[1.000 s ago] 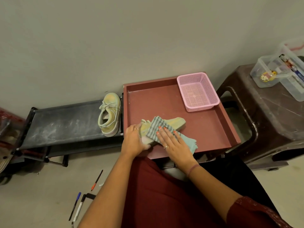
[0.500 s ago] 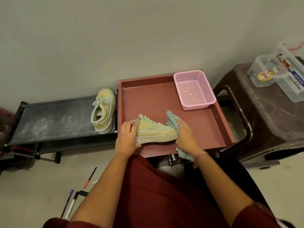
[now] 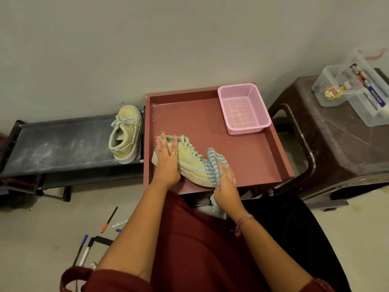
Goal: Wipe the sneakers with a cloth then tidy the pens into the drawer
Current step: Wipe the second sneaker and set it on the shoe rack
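Note:
A pale green-yellow sneaker (image 3: 189,161) lies on its side in the red tray-like drawer (image 3: 252,157), toe towards me. My left hand (image 3: 167,159) rests over its heel end, fingers spread across the collar. My right hand (image 3: 226,180) grips a striped green cloth (image 3: 212,165) bunched against the toe; the cloth's tail hangs below the drawer's front edge. The second sneaker (image 3: 126,133) stands on the black rack (image 3: 63,142) at the left. Several pens (image 3: 109,219) lie on the floor at lower left.
A pink mesh basket (image 3: 244,108) sits in the drawer's far right corner. A brown plastic stool (image 3: 336,140) at the right carries clear plastic boxes (image 3: 355,87). A plain wall runs behind everything. My red-clad lap fills the foreground.
The sneaker was turned from flat under the cloth onto its side. My right hand bunched the cloth and moved from the sneaker's top to its toe; my left hand spread over the heel.

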